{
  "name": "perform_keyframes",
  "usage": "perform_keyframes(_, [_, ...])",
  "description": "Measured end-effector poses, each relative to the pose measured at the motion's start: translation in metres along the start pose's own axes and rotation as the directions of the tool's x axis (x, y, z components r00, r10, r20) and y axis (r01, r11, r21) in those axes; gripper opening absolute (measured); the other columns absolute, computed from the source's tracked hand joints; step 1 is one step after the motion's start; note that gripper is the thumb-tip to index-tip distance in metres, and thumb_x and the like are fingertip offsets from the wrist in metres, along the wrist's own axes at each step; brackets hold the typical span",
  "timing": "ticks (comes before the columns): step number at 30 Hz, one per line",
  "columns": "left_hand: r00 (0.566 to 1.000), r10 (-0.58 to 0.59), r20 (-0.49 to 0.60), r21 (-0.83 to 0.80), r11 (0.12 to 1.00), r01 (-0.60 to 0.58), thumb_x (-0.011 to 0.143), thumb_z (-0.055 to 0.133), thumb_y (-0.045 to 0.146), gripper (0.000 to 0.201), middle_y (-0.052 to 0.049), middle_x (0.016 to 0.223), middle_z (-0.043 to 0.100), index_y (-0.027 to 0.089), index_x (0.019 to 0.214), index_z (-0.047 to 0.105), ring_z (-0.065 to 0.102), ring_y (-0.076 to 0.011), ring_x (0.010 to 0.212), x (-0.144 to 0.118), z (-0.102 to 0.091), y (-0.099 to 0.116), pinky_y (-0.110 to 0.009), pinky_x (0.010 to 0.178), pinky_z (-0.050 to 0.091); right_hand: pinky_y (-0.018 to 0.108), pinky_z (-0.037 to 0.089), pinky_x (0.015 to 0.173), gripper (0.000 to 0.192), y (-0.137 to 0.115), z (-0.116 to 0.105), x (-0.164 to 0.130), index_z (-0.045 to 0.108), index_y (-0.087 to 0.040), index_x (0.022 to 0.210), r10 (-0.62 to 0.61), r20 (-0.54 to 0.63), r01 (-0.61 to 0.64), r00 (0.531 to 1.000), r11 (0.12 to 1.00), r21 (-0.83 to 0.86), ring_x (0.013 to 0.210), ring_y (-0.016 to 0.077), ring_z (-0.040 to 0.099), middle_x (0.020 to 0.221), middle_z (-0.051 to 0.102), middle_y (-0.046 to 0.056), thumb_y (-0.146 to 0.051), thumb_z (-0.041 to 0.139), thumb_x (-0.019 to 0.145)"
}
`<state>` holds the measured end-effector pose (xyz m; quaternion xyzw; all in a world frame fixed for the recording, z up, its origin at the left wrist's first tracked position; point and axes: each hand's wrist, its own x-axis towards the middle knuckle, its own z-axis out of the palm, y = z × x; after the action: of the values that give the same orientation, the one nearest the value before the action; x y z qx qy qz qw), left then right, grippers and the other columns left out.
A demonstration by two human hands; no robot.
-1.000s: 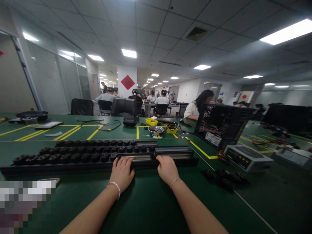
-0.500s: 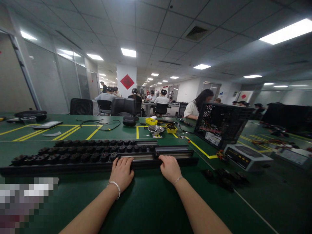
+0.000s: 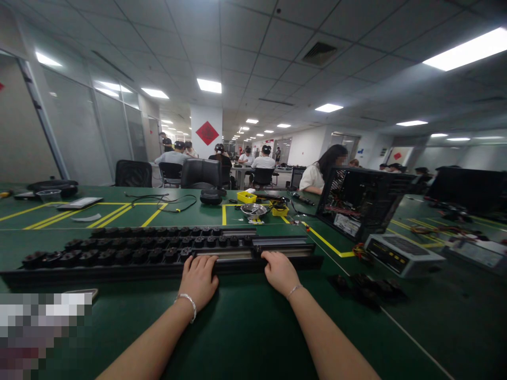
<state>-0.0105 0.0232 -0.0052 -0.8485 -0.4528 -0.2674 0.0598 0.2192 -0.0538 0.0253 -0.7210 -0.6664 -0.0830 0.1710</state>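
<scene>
Black, knobbly-topped socket modules (image 3: pixel 106 257) already line the left part of the long black track rails (image 3: pixel 237 267) on the worktop (image 3: pixel 237 327) before me; bare silvery channel at the right suggests the rows are only part-filled. My left fingers (image 3: pixel 203 262) lie open, slightly spread, over the front rail; my right fingers (image 3: pixel 270 257) bend at one dark module (image 3: pixel 257 252), though I cannot tell whether they grip it.

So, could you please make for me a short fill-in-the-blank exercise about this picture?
The left hand and right hand are at the nearest rail, on a ____ tabletop.
On the rails, black pieces stand in ____ rows.
The grey power supply lies nearer the ____ hand.
Beside the metal bowl are small boxes coloured ____.
Missing words: green; three; right; yellow.
</scene>
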Motion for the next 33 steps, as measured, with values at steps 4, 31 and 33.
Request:
perform_keyframes(4, [1.0, -0.001, 0.012, -0.004, 1.0, 0.001, 0.073, 0.045, 0.022, 0.042, -0.005, 0.111, 0.061, 0.022, 0.114, 0.054, 0.047, -0.0219, 0.111, 0.0003, -0.0005, 0.0002, -0.043, 0.106, 0.016, 0.024, 0.032, 0.087, 0.033, 0.0003, 0.0, -0.0004, 0.06, -0.021, 0.101, 0.005, 0.002, -0.005, 1.0, 1.0, -0.01, 0.09, 0.0145, 0.053, 0.092, 0.064, 0.003, -0.01, 0.04, 0.077])
perform_keyframes(31, [1.0, -0.003, 0.015, 0.008, 1.0, 0.003, 0.073, 0.046, 0.022, 0.042, -0.005, 0.111, 0.061, 0.022, 0.114, 0.054, 0.048, -0.0214, 0.11, 0.0, -0.0031, 0.0018, -0.042, 0.106, 0.017, 0.025, 0.033, 0.085, 0.032, 0.0066, 0.0006, -0.0005, 0.06, -0.021, 0.096, 0.043, -0.014, -0.043, 0.999, 0.999, -0.004, 0.088, 0.0148, 0.054, 0.09, 0.064, 0.002, -0.008, 0.041, 0.074])
perform_keyframes(33, [1.0, -0.003, 0.02, 0.005, 1.0, 0.003, 0.073, 0.046, 0.022, 0.042, -0.005, 0.111, 0.061, 0.022, 0.114, 0.054, 0.048, -0.0215, 0.11, 0.0, -0.0031, 0.0015, -0.042, 0.106, 0.016, 0.025, 0.034, 0.084, 0.032, 0.0064, 0.0005, -0.0005, 0.06, -0.021, 0.095, 0.041, -0.022, -0.041, 0.999, 0.999, -0.007, 0.087, 0.0146, 0.054, 0.089, 0.064, 0.002, -0.008, 0.041, 0.074])
